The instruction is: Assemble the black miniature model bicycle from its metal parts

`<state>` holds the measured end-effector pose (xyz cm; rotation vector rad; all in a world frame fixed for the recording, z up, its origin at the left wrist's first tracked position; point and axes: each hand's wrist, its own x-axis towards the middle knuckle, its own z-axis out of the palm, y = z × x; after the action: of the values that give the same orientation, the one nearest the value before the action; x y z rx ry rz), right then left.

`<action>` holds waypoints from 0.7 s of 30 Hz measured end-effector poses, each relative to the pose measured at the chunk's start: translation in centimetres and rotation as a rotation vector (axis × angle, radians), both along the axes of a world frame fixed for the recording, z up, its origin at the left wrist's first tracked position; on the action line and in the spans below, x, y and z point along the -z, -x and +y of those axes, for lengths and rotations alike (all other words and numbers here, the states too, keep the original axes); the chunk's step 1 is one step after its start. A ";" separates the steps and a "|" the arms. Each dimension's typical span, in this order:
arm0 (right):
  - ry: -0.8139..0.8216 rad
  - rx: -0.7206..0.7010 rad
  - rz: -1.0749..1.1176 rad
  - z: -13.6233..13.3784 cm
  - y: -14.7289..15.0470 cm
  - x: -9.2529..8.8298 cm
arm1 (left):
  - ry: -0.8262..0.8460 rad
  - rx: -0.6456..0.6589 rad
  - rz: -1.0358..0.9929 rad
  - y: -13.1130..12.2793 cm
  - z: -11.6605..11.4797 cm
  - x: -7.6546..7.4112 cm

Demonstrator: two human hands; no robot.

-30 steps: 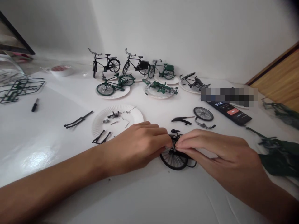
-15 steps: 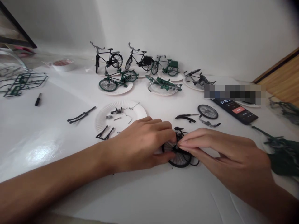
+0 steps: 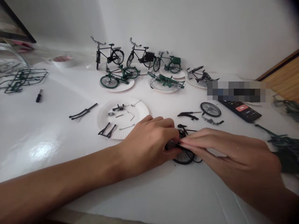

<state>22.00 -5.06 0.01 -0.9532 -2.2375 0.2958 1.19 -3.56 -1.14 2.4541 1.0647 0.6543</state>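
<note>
A partly built black model bicycle [image 3: 185, 157] lies low on the white table between my hands, its spoked wheel turned towards me. My left hand [image 3: 151, 143] reaches over from the left, fingers and thumb closed around the wheel and frame. From the right, my right hand [image 3: 238, 155] brings its fingertips together in a pinch at the middle of the wheel. Whatever sits between those fingertips is hidden. Just beyond are a loose spoked wheel [image 3: 210, 109], silver handlebars [image 3: 212, 120] and black mudguard pieces [image 3: 188, 115].
Small metal parts lie on a paper plate [image 3: 105, 109], with a black forked part [image 3: 83, 112] beside it. A screwdriver [image 3: 39, 95] and green part frames [image 3: 22, 79] are at left. Several finished model bicycles [image 3: 141, 56] stand behind; a phone [image 3: 247, 112] lies right.
The whole view has shifted slightly, so the things appear a little further right and higher. Both hands keep their hold at the wheel, with only slight finger movement.
</note>
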 end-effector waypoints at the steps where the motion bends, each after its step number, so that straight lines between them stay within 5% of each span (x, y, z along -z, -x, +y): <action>1: -0.006 0.013 0.003 0.0 -0.1 0.0 | 0.002 -0.003 -0.001 0.0 0.0 0.0; 6: -0.085 -0.120 -0.109 -0.3 -0.7 0.4 | 0.028 0.005 -0.015 0.3 0.1 0.1; 10: -0.077 -0.043 -0.036 0.1 -1.0 0.8 | 0.006 0.034 0.013 0.9 0.4 0.0; 17: -0.111 -0.210 -0.078 0.1 -1.5 0.9 | -0.024 0.050 0.026 0.9 0.6 -0.2; 21: -0.076 -0.172 0.001 0.2 -0.9 1.3 | 0.015 0.007 -0.007 0.2 0.2 0.2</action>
<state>22.92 -4.88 -1.34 -0.7218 -2.3173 0.2849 1.02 -3.32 -1.30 2.4396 1.0544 0.6502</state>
